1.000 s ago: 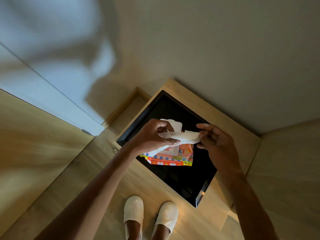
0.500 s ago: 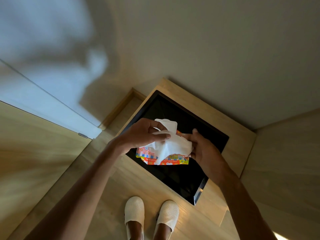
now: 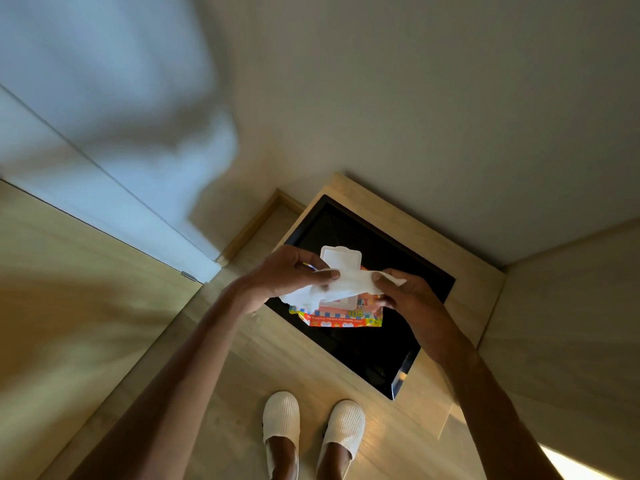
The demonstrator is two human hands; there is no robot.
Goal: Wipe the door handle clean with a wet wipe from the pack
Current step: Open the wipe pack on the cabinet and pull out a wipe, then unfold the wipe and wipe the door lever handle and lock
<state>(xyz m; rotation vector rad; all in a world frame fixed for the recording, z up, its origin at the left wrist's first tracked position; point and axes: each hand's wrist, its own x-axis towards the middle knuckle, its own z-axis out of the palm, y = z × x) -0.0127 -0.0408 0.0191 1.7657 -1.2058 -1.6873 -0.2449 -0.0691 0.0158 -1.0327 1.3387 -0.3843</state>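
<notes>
The wet wipe [image 3: 349, 284] is stretched between my two hands, a white strip whose long axis runs left to right, just above the pack [image 3: 341, 315]. My left hand [image 3: 287, 275] pinches its left part with fingers [image 3: 323, 277] closed narrow on it, and a crumpled tail hangs below that grip. My right hand [image 3: 410, 299] pinches the right end, fingers tight, with a small corner poking past them. The colourful pack lies flat beneath on a black panel [image 3: 367, 344] set into the wooden counter [image 3: 460, 285], its white flip lid [image 3: 341, 256] standing open behind the wipe. My hands cover part of the pack. Below, my feet in white slippers [image 3: 313, 424] stand on the wood floor [image 3: 221, 427].
</notes>
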